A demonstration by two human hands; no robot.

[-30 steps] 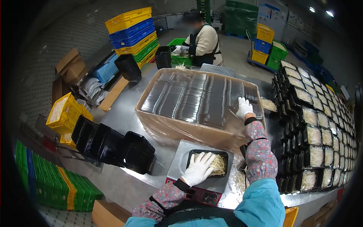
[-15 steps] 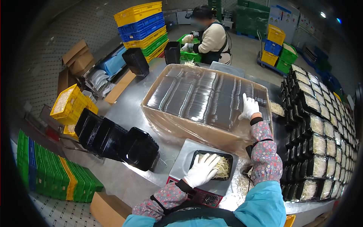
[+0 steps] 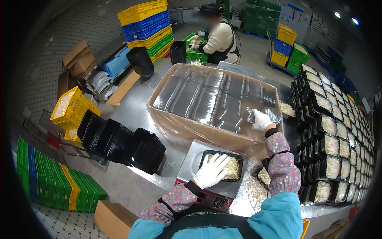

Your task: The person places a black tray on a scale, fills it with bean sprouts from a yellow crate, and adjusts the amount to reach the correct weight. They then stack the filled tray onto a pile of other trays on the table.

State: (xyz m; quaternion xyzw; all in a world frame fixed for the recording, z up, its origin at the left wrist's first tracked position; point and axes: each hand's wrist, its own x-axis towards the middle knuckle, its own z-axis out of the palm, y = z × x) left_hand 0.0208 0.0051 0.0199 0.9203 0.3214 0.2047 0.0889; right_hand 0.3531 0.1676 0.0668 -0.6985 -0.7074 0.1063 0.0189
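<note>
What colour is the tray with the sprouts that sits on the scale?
Black. The tray under the left hand shows best in the head view.

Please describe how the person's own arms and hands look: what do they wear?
Both hands, left and right, wear white gloves. The forearms have floral patterned sleeve covers with dark cuffs at the wrists. Above the elbows the sleeves are light blue.
</note>
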